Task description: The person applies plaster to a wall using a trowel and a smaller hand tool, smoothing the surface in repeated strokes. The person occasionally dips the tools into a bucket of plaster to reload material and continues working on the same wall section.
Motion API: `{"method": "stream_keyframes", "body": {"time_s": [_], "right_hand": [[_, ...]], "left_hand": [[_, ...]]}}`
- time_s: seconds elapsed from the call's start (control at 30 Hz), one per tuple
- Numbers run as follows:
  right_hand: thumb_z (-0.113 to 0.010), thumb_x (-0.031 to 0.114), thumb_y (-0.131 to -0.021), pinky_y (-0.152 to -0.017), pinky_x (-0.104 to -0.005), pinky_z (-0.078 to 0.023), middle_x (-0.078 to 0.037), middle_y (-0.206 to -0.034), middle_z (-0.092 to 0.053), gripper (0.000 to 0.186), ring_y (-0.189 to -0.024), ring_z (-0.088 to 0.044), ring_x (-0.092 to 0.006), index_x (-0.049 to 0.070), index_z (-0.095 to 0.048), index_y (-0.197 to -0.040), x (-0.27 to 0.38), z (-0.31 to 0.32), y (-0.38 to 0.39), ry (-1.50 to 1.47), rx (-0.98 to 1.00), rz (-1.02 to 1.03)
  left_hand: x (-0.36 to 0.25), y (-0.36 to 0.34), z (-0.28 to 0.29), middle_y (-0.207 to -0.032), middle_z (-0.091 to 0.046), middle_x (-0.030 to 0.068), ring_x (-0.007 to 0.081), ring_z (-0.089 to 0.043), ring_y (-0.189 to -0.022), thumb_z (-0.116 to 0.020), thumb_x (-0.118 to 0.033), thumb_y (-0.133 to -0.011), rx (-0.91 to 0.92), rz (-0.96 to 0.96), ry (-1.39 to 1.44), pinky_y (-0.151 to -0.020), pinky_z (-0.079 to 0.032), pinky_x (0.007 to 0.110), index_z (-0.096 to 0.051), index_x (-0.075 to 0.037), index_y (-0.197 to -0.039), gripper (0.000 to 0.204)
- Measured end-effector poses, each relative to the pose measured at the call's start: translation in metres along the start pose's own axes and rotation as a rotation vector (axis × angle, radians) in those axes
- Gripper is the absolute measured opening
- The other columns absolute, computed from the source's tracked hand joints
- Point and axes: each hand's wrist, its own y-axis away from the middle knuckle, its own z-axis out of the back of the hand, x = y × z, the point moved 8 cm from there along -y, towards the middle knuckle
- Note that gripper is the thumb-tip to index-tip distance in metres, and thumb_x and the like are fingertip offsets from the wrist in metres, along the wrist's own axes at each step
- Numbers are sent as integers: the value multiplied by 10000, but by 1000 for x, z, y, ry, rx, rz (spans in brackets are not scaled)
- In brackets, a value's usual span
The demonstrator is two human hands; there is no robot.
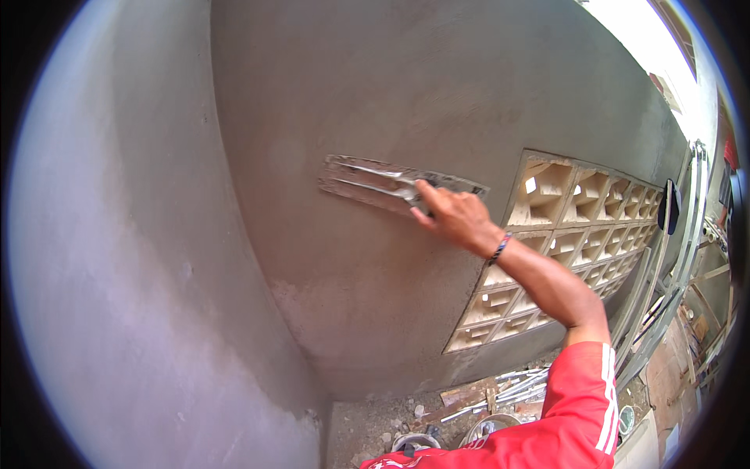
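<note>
My right hand (457, 214) is closed round the handle of a plastering trowel (367, 182), its thumb and fingers wrapped at the grip. The trowel's long flat blade is crusted with mortar and lies against the grey plastered wall (375, 102), slanting slightly down to the right. The wall's surface looks smooth, with darker damp patches around the blade. A braided band circles the right wrist, and a red sleeve with white stripes covers the upper arm. My left hand does not show.
Right of the trowel, pale ventilation blocks (543, 191) are set in the wall. Another plastered wall (156, 234) meets it at the left corner. Below lie rubble, thin strips (508, 391) and buckets (488, 428). Long poles (680, 258) lean at the right.
</note>
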Motion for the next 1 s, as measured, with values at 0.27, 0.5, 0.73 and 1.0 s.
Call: {"method": "stream_keyframes", "body": {"time_s": [0.27, 0.5, 0.73, 1.0], "right_hand": [[-641, 400, -921, -538, -443, -551, -151, -654, -648, 407, -593, -669, -347, 56, -593, -1133, -20, 45, -50, -76, -320, -87], [-667, 332, -917, -538, -398, -555, -146, -637, -640, 377, -603, -686, -309, 66, -571, -1166, -75, 84, -30, -53, -377, -319], [-640, 326, -933, -579, -464, -556, -209, -691, -654, 389, -663, -681, -398, 33, -555, -1175, -74, 70, -4, -82, -253, -228], [-641, 364, -928, -561, -390, -567, -142, -717, -673, 398, -636, -693, -302, 44, -559, -1151, -71, 69, -2, 41, -217, -153]], "left_hand": [[-9, 6, -6, -1105, -578, 149, 390, -569, -1055, -527, -277, -971, -4, -36, 58, -898, -457, 578, -607, -98, -1037, 207], [-6, 23, -6, -1123, -572, 139, 355, -571, -1040, -500, -307, -988, -161, -135, 183, -892, -479, 563, -602, -109, -1036, 227], [0, 15, -2, -1087, -568, 78, 316, -539, -1049, -505, -368, -993, -268, 71, 130, -912, -465, 556, -571, -150, -983, 228], [10, 23, -2, -1098, -561, 94, 333, -530, -1083, -534, -369, -970, -243, -1, 159, -913, -450, 560, -569, -151, -985, 221]]}}
